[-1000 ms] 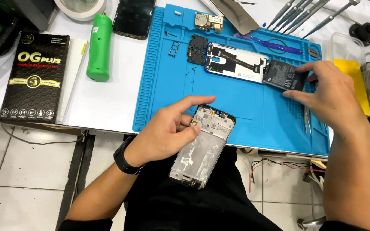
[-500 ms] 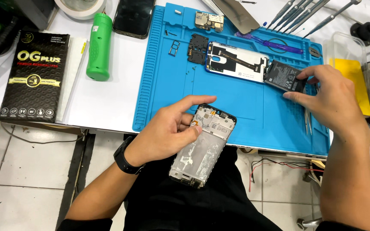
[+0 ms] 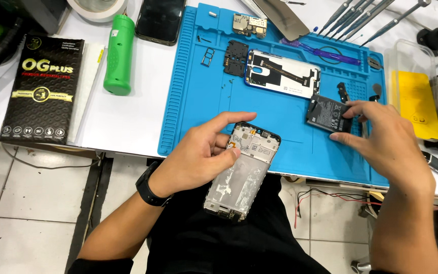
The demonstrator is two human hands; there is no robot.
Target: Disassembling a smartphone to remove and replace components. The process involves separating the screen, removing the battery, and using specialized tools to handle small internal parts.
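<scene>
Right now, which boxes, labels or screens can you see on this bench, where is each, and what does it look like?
Black box: far left on the white table, flat rectangle, gold and white print.
Dark phone: top, left of the blue mat, screen off, glossy black.
Battery: on the mat, gripped by the right hand, black rectangle with a pale printed label.
Phone frame: in the left hand, small white stickers near its top.

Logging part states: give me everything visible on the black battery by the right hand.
The battery is a flat, dark rectangular pack with small pale printing on its face, wrapped in what looks like matte film. It lies label up and slightly skewed on the blue work mat, just right of the opened white phone back. The right hand grips its right edge with thumb and fingertips, covering that end. No swelling or damage can be made out.
</scene>
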